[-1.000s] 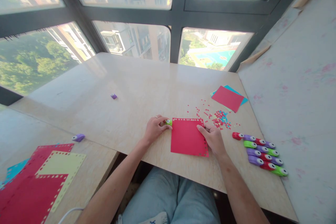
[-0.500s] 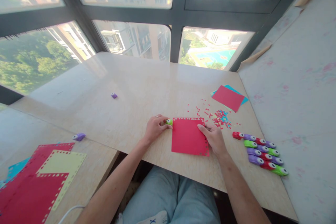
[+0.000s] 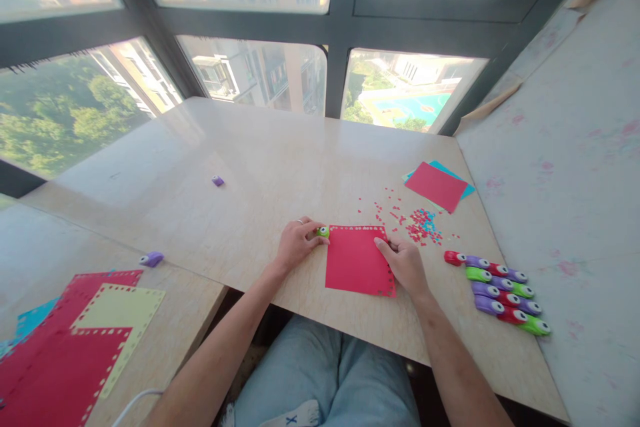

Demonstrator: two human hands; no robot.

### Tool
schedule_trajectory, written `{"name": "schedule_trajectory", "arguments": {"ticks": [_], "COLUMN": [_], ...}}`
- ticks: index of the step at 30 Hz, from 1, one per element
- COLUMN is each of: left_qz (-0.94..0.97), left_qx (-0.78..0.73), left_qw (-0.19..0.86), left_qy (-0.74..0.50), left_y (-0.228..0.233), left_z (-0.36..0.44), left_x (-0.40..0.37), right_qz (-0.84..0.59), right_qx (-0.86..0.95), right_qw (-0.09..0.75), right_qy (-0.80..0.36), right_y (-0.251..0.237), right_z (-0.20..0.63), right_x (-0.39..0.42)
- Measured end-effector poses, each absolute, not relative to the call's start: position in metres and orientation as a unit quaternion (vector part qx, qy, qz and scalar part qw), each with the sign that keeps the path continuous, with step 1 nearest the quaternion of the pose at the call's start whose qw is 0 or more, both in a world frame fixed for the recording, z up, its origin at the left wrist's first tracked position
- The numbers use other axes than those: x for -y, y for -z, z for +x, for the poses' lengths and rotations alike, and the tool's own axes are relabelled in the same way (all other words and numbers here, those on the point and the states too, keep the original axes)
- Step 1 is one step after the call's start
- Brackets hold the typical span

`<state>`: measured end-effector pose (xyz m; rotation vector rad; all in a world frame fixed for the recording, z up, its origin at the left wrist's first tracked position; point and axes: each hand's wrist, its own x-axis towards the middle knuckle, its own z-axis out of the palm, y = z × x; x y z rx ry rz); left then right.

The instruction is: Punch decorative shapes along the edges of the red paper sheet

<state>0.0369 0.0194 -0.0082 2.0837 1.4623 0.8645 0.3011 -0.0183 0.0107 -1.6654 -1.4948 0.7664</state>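
Observation:
A green craft hole punch (image 3: 323, 231) is gripped between the thumb and fingers of my left hand (image 3: 296, 244). It meets the upper left corner of a red paper sheet (image 3: 356, 261). Small punched holes run along the sheet's top edge and down its right edge. My right hand (image 3: 406, 263) pinches the sheet near its upper right side, thumb on top and fingers beneath. Just beyond the right hand lies a scatter of tiny red, blue and pale cutouts (image 3: 424, 225).
Rows of red, purple and green punches (image 3: 505, 293) lie at the right. Behind them is a stack of coloured sheets (image 3: 435, 187). Punched red, yellow and blue sheets (image 3: 120, 308) cover the left side, near a purple punch (image 3: 151, 259). Another small purple punch (image 3: 217, 181) sits farther back.
The red sheet has shifted very slightly left at the punch, and my right hand has moved a little left with it. My left hand keeps its hold on the green punch.

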Motion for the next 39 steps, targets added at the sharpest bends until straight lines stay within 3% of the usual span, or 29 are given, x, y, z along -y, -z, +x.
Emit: {"name": "schedule_trajectory", "arguments": {"ticks": [17, 39], "left_qz": [0.772, 0.763], "left_qx": [-0.512, -0.514], "left_qw": [0.206, 0.227], "left_qy": [-0.314, -0.319], "left_y": [0.0119, 0.0094], "left_z": [0.0364, 0.0356], "left_x": [-0.0156, -0.0161], "right_qz": [-0.632, -0.631], "right_qx": [0.515, 0.513], "right_qw": [0.397, 0.4], "right_qy": [-0.421, -0.423], "right_y": [-0.0108, -0.0124], "right_z": [0.3091, 0.3082], "right_x": [0.019, 0.0197]}}
